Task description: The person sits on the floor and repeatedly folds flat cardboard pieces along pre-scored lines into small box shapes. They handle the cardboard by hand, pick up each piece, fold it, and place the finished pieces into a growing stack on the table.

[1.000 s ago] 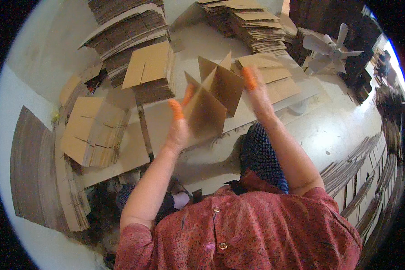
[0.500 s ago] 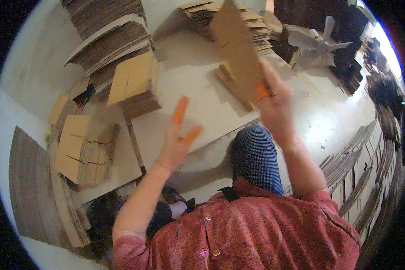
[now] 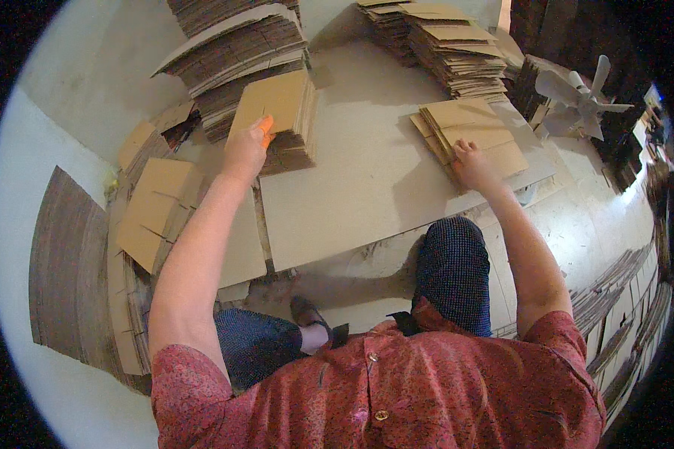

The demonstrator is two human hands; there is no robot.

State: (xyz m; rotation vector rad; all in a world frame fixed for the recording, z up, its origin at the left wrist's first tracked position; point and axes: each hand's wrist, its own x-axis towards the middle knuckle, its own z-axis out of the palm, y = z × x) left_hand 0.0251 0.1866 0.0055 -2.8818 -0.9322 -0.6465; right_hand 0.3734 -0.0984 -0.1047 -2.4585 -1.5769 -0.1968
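Cardboard blanks, flat and brown, lie in two small stacks on the pale board that serves as our surface (image 3: pixel 367 187). The left stack (image 3: pixel 281 120) is the taller one and sits at the far left part of the board; the right stack (image 3: pixel 468 135) is low, slightly fanned, and lies near the board's right edge. Our left hand (image 3: pixel 246 150) rests on the near edge of the left stack, fingers curved onto the top sheet, with an orange cover on one fingertip (image 3: pixel 265 124); we cannot tell if it really pinches a sheet or only presses on it. Our right hand (image 3: pixel 472 163) lies on the near corner of the right stack, fingers bent down on the cardboard, and it holds nothing lifted. The two hands are well apart, with bare board between them.

Behind the left stack stands a big pile of corrugated sheets (image 3: pixel 232 52), and behind the right stack another tall pile of folded blanks (image 3: pixel 449 45). To our left, more flat brown pieces (image 3: pixel 157 209) lie beside the board, and a wide fan of sheets (image 3: pixel 67 262) spreads on the floor. At far right we see a white fan (image 3: pixel 580 93). Our knees in dark blue cloth (image 3: pixel 453 269) are just under the board's near edge
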